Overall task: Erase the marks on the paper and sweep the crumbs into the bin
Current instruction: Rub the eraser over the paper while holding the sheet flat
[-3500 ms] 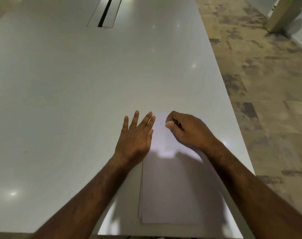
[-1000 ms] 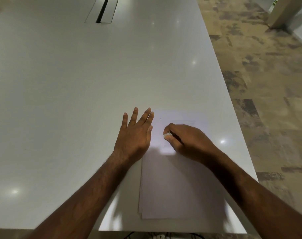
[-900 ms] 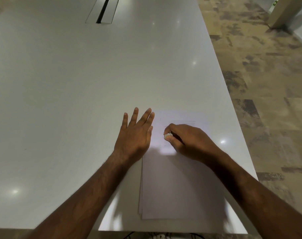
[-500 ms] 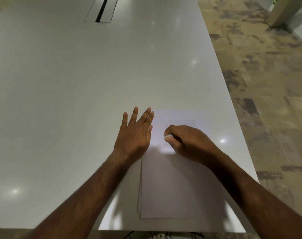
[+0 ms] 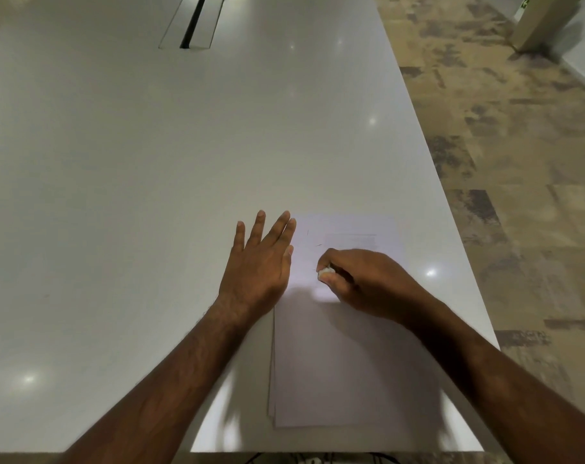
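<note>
The left hand (image 5: 256, 266) is lying flat with straight fingers, pinning the paper's (image 5: 344, 363) near-left edge while the right hand (image 5: 368, 283) is pinching the eraser (image 5: 326, 271) against it, so short, light strokes should avoid creasing.

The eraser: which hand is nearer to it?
Right. The right hand pinches the eraser on the paper; the left hand lies flat beside it, apart.

Bare forearms, no sleeves; left hand (image 5: 257, 266) and right hand (image 5: 368, 283) ungloved.
</note>
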The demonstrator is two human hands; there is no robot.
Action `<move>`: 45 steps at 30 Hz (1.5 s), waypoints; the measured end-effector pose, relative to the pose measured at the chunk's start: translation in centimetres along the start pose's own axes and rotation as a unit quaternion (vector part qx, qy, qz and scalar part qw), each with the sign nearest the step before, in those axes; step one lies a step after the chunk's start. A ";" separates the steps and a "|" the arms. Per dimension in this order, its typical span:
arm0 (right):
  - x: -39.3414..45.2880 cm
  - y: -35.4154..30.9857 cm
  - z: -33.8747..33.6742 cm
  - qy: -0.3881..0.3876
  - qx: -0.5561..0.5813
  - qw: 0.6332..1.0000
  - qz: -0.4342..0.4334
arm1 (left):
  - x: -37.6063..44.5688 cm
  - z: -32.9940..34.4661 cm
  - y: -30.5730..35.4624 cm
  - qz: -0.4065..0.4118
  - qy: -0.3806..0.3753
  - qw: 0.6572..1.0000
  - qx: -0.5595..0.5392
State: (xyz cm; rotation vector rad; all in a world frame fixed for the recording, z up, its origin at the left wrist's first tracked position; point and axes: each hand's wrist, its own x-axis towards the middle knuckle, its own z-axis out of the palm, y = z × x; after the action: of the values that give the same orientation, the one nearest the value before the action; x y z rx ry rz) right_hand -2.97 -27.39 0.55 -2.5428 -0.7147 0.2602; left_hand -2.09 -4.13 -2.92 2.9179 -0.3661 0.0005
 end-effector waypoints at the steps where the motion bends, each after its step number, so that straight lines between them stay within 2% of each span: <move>1: 0.5 0.1 -0.3 -0.002 0.011 1.000 0.014 | 0.0 0.0 0.0 0.001 0.000 1.000 0.001; 7: 0.6 -0.2 0.4 0.036 0.032 0.998 0.033 | 0.0 0.1 0.0 0.001 -0.004 1.000 0.006; 11: -1.0 -0.7 1.2 0.047 0.002 0.998 -0.029 | 0.0 0.1 -0.1 0.001 -0.007 1.000 0.009; 14: 0.3 -0.6 0.2 0.036 0.017 0.999 0.020 | 0.0 -0.1 -0.1 0.004 -0.009 1.000 0.017; 19: 1.2 -0.5 0.1 0.054 0.021 0.998 0.018 | 0.0 -0.1 0.1 -0.002 -0.009 1.000 0.019; 25: -0.7 -0.6 1.5 0.026 -0.005 0.998 -0.052 | 0.0 -0.2 0.1 0.001 -0.012 1.000 0.008; 31: 1.2 -0.4 0.1 0.051 0.016 0.999 0.010 | 0.0 -0.2 0.0 0.003 -0.010 1.000 0.014; 37: -1.1 -0.8 2.1 0.034 0.000 0.998 -0.060 | 0.0 -0.2 0.0 0.003 -0.013 1.000 0.020; 42: 0.3 -0.8 0.8 0.062 0.015 0.998 -0.005 | 0.0 -0.2 0.1 0.006 -0.004 1.000 0.023; 45: 0.4 -0.8 1.0 0.058 0.030 0.998 -0.011 | -0.1 -0.2 0.0 0.005 -0.003 1.000 0.023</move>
State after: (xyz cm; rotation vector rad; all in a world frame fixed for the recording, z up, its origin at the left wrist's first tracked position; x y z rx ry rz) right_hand -3.29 -26.14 0.08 -2.4695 -0.6794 0.1244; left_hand -2.18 -4.10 -2.75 2.9621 -0.3878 0.0034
